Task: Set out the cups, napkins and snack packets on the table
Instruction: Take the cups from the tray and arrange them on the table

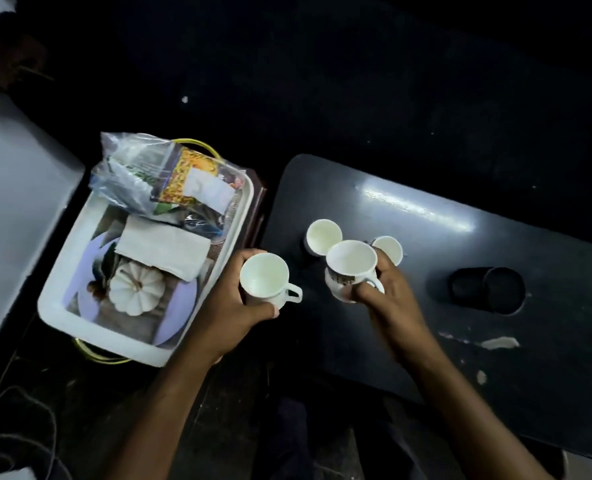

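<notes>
My left hand [234, 308] grips a plain white cup [265, 278] in the air between the tray and the dark table [426, 237], its handle pointing right. A white cup with a dark band [350, 268] is held by my right hand [389, 289] over the table's left part. Behind it, two more white cups [324, 235] [388, 249] stand on the table. The white tray [62, 299] on the left holds folded napkins [161, 249] and a clear bag of snack packets [170, 178].
A round recess with a dark disc [486, 289] sits in the table to the right of the cups. White chipped patches [500, 342] mark the table near its front. A pale wall or surface [10, 202] runs along the far left. Cables [17, 427] lie on the floor.
</notes>
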